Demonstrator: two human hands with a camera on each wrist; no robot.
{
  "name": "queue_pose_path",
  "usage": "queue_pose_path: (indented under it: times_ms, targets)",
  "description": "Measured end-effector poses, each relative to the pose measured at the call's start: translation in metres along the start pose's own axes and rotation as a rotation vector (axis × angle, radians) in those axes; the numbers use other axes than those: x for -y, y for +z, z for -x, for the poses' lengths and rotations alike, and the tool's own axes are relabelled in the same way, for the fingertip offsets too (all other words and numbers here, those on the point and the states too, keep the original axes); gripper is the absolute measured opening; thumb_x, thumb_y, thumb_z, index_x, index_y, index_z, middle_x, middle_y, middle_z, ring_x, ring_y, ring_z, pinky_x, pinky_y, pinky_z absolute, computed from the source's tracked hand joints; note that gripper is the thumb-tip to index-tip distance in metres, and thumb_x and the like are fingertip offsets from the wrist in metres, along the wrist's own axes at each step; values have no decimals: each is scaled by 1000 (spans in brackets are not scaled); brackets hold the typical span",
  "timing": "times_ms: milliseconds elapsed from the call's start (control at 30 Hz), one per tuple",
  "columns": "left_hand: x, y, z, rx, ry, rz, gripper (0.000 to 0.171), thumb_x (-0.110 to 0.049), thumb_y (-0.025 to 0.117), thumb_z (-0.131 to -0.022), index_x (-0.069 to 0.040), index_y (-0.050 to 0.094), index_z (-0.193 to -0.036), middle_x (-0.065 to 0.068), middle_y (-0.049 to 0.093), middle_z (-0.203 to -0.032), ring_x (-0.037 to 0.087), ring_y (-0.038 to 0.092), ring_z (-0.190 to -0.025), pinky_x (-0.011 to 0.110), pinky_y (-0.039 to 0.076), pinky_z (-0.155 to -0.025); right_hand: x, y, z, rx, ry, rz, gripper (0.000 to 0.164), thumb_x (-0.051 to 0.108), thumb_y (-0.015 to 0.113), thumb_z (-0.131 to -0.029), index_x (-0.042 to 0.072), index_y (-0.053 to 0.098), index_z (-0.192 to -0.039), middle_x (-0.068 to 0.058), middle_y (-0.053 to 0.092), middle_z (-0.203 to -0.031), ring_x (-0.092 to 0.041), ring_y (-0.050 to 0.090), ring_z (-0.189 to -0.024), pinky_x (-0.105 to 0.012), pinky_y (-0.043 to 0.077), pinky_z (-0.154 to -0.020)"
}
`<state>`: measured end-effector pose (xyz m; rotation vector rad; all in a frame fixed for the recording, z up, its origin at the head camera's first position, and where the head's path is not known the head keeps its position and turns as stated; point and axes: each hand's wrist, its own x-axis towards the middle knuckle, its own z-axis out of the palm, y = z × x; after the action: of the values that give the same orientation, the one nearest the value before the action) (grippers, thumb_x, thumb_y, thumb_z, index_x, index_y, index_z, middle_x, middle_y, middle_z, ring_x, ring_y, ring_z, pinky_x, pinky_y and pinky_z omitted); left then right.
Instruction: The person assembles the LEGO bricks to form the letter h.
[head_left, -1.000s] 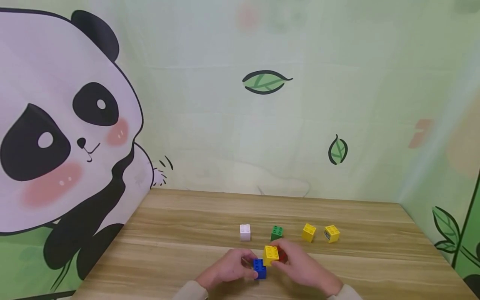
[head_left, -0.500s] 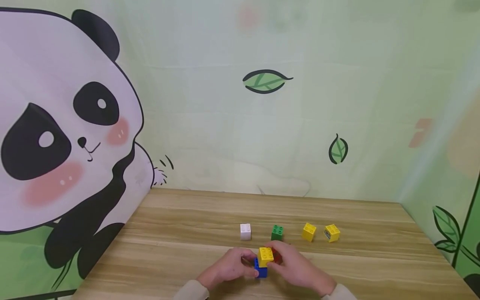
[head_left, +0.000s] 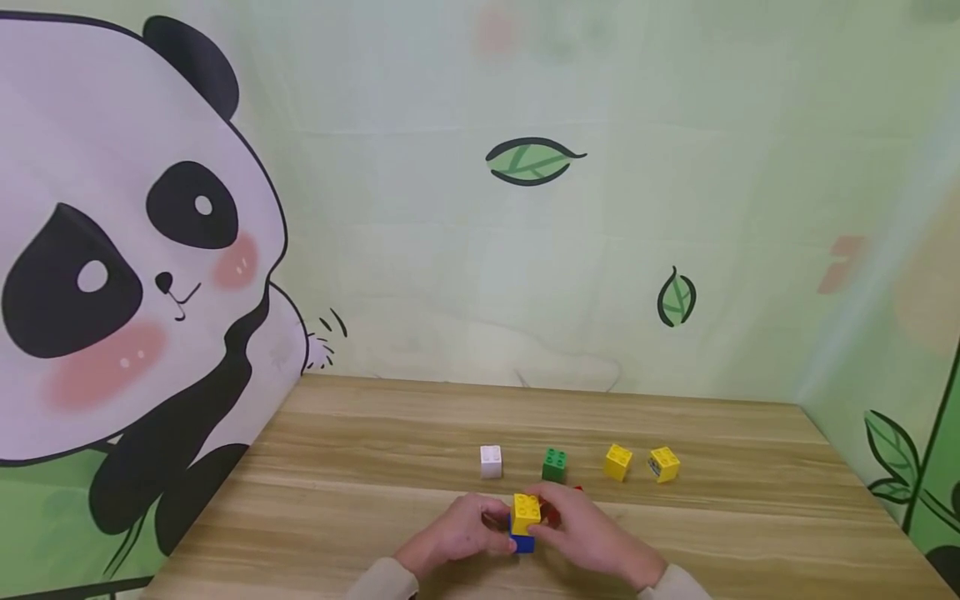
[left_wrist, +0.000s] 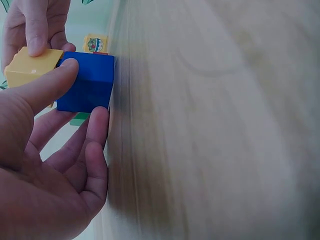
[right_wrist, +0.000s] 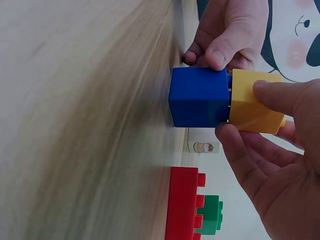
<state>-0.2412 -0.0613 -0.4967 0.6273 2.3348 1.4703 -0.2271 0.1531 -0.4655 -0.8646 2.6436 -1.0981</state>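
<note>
On the wooden table in the head view, my left hand (head_left: 467,530) holds a blue building block (head_left: 522,545) between thumb and fingers. A yellow building block (head_left: 525,517) sits over it, pinched by my right hand (head_left: 588,532). In the right wrist view a narrow gap with blue studs showing separates the yellow block (right_wrist: 255,107) from the blue block (right_wrist: 199,97). The blue block stands on the tabletop. Behind my right hand lies a red building block (right_wrist: 182,205), mostly hidden in the head view.
Farther back stand a white block (head_left: 491,463), a green block (head_left: 554,465), a yellow block (head_left: 618,462) and another yellow block (head_left: 664,464) with a printed side. A panda-and-leaf backdrop (head_left: 420,250) rises behind the table (head_left: 360,425).
My right hand has moved left with the yellow block, bringing it from beside and above the blue block to directly over it. The left hand has hardly moved.
</note>
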Motion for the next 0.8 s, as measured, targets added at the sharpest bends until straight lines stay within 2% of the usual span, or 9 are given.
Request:
queue_pose_path:
  times_ms: [233, 333, 500, 633, 800]
  targets:
    - [1, -1, -1, 11, 15, -14, 22, -6, 78, -75, -7, 72, -96, 3, 71, -93, 11, 61, -80, 26, 49, -74, -5, 1, -2, -15, -128, 25, 39, 22, 62, -92, 11, 56, -129, 12, 59, -107, -9, 54, -84, -25, 49, -74]
    - [2, -1, -1, 13, 17, -31, 21, -8, 78, -76, -8, 73, -95, 2, 71, -93, 11, 60, -82, 27, 48, -76, -6, 1, -1, -20, -145, 39, 41, 20, 63, -92, 9, 54, -131, 10, 60, -110, -8, 54, -85, -25, 49, -76]
    - [2, -2, -2, 11, 12, -46, 21, -9, 78, -76, -9, 73, -96, 2, 71, -94, 13, 60, -84, 28, 47, -77, -5, 0, -1, -13, -75, 13, 39, 21, 64, -92, 10, 54, -128, 5, 61, -114, -6, 56, -91, -24, 50, -80]
    - [1, -2, -1, 14, 6, -47, 23, -9, 78, -76, -8, 72, -98, 2, 71, -96, 16, 61, -87, 29, 47, -79, -4, 0, -1, -19, -5, -41, 32, 22, 66, -90, 13, 55, -118, 3, 62, -109, -8, 59, -91, -24, 50, -80]
    - [1, -1, -1, 20, 6, -54, 23, -10, 78, -76, -9, 72, -98, 2, 71, -98, 14, 61, -89, 31, 47, -82, -3, 0, -1, -29, -3, -40, 28, 21, 67, -89, 15, 57, -115, 3, 62, -108, -9, 60, -93, -23, 50, -79]
